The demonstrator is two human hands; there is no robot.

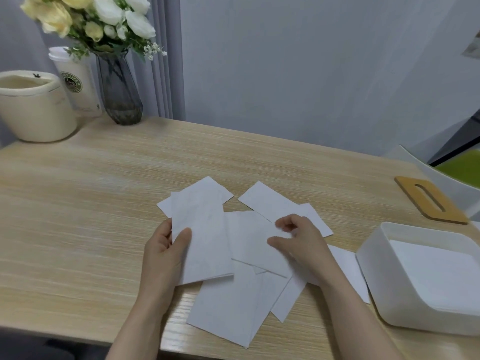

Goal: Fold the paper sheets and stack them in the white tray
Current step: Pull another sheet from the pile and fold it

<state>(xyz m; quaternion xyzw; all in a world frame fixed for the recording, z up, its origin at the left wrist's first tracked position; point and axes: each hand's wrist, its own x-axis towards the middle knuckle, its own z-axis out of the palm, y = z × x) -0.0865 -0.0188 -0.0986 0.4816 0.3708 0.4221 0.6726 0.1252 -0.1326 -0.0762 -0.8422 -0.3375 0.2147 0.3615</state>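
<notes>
Several white paper sheets (249,245) lie overlapping in a loose pile at the middle of the wooden table (104,193). My left hand (166,253) pinches the left edge of a folded sheet (202,237), thumb on top. My right hand (298,242) hovers over the pile's right side with its fingers loosely curled and its fingertips close to a sheet; it holds nothing that I can see. The white tray (376,268) stands at the right and has folded white sheets (436,271) stacked inside.
A wooden lid with a slot (431,201) lies behind the tray. At the back left stand a cream pot (33,107), a paper cup (78,81) and a dark glass vase of flowers (118,92). The table's front edge runs close to my forearms.
</notes>
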